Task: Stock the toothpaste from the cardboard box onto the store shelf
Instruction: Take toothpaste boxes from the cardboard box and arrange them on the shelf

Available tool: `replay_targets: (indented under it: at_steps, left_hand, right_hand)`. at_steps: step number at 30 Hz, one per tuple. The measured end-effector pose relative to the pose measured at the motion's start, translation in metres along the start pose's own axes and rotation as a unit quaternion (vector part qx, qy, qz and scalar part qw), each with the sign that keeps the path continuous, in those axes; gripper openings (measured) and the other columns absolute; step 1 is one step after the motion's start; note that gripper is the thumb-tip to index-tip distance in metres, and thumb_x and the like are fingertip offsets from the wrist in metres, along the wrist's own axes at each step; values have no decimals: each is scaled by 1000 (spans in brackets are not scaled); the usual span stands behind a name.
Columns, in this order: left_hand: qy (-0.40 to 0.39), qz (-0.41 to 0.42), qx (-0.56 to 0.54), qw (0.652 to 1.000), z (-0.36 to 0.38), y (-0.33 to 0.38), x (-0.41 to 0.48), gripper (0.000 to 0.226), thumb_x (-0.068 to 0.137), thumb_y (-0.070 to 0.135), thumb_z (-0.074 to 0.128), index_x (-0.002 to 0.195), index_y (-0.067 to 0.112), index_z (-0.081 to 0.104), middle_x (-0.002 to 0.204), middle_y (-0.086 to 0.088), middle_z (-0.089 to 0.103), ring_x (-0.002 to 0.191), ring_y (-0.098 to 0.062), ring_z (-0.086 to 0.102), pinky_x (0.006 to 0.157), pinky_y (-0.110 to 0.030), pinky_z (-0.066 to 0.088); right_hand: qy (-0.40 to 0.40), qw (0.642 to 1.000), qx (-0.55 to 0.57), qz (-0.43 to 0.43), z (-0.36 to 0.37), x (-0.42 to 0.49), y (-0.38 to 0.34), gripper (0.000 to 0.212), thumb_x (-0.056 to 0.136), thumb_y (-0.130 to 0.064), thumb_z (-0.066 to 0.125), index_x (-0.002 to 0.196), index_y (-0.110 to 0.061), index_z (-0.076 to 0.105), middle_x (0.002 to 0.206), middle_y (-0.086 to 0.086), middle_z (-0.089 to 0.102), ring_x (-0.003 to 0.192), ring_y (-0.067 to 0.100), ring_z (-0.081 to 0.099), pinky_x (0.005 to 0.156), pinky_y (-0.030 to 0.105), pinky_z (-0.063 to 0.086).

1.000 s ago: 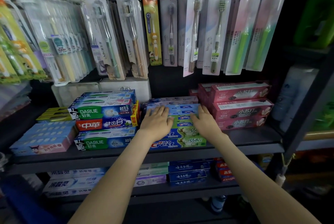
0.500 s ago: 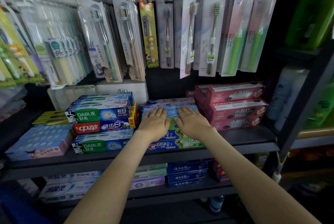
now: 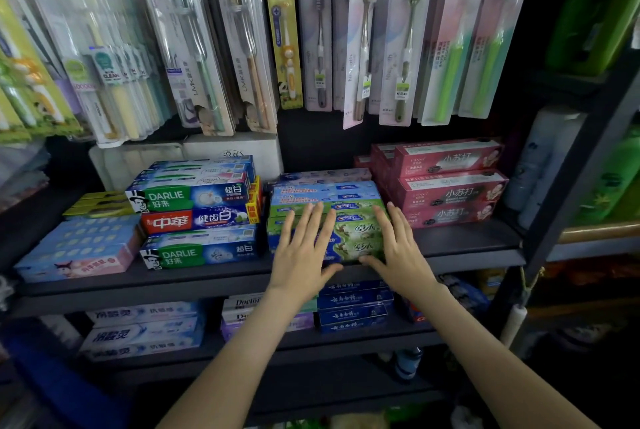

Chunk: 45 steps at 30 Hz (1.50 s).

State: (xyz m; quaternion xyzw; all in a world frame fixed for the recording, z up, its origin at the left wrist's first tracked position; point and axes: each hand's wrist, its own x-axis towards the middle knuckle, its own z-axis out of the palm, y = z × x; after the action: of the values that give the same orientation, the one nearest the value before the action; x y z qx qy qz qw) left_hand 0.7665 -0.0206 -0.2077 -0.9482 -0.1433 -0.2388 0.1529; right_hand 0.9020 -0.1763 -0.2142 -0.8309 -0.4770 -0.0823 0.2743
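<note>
Left hand: flat, fingers straight and spread, palm down on the left half of the toothpaste stack; thumb out along the front lower edge.
Right hand: likewise flat and spread, on the right end of the same stack, thumb pointing in toward the left thumb. Neither hand curled round anything.
Toothpaste stack: green-and-blue cartons, middle of the shelf, directly under and just ahead of both palms. Long axis left to right, parallel to the shelf's front edge; printed faces forward.
Nearness: both hands in contact, neither nearer.
Neighbours: Darlie boxes just beside on the left, pink boxes just beside on the right, toothbrushes hanging above.
Cardboard box: not in view.
Likely next move: a straight push back, evenly from both ends, to avoid skewing.
</note>
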Motion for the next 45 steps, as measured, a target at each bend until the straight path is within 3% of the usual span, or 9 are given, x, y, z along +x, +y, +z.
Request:
replay_targets:
  at_steps: [4, 12, 24, 29, 32, 35, 38, 40, 45]
  left_hand:
    - [14, -13, 15, 1000, 3, 0, 8, 106, 60, 55, 83, 141, 8, 33, 137, -15, 54, 129, -32, 49, 111, -52, 31]
    - [0, -30, 24, 999, 1, 6, 13, 103, 57, 51, 86, 136, 7, 36, 130, -14, 59, 122, -31, 55, 104, -52, 41]
    - [19, 4, 14, 1000, 8, -1, 21, 104, 51, 55, 87, 132, 9, 42, 126, -11, 62, 116, -28, 59, 100, -45, 42]
    - [25, 8, -11, 1000, 8, -7, 22, 101, 53, 52, 88, 133, 9, 42, 127, -13, 61, 116, -30, 59, 98, -45, 43]
    - [41, -3, -13, 999, 7, -6, 22, 85, 75, 58, 70, 137, 9, 40, 138, -14, 51, 125, -30, 48, 105, -46, 27]
    - [59, -26, -29, 997, -4, 19, 29, 72, 88, 61, 43, 138, 9, 42, 145, -16, 43, 132, -31, 36, 108, -49, 17]
    - [64, -47, -67, 995, -23, 57, 54, 63, 88, 49, 57, 135, 8, 49, 141, -15, 48, 128, -31, 46, 109, -50, 27]
    - [29, -96, -108, 989, -37, 78, 76, 64, 93, 51, 51, 141, 11, 42, 142, -7, 47, 132, -25, 41, 112, -46, 20]
    - [-67, -157, -112, 979, -40, 115, 121, 64, 90, 63, 46, 131, 14, 48, 122, 0, 63, 136, -21, 36, 115, -50, -1]
  right_hand:
    - [-41, 991, 111, 55, -3, 8, -4, 86, 86, -24, 69, 151, -24, 11, 157, 4, 14, 136, 28, 36, 101, 46, 44]
    - [-48, 982, 169, 62, -2, 16, 2, 82, 87, -13, 67, 149, -26, 15, 155, 4, 19, 131, 27, 42, 102, 41, 41]
    - [-57, 991, 103, 59, -13, 13, 1, 80, 94, -13, 57, 151, -33, 5, 153, 10, 27, 120, 34, 54, 94, 47, 49]
    - [-59, 994, 88, 38, -25, 2, 6, 78, 96, -16, 52, 152, -36, 1, 157, -2, 22, 122, 29, 52, 92, 43, 50]
    - [-11, 998, 62, 33, -40, -6, 18, 72, 98, -17, 49, 153, -31, 5, 156, -5, 23, 128, 22, 46, 89, 39, 50]
    - [63, 994, 67, 58, -54, -9, 43, 66, 97, -10, 48, 153, -18, 13, 155, 5, 26, 139, 23, 30, 104, 37, 40]
    - [162, 969, 134, 131, -67, -4, 68, 67, 95, -7, 53, 151, -10, 17, 152, 12, 26, 138, 30, 31, 111, 37, 32]
    - [209, 934, 197, 213, -76, 2, 83, 76, 92, -11, 60, 151, -7, 12, 154, 16, 18, 142, 31, 21, 110, 32, 25]
    - [179, 869, 303, 349, -92, 18, 123, 101, 85, -33, 70, 153, -14, -3, 159, 10, 8, 145, 30, 16, 109, 43, 30]
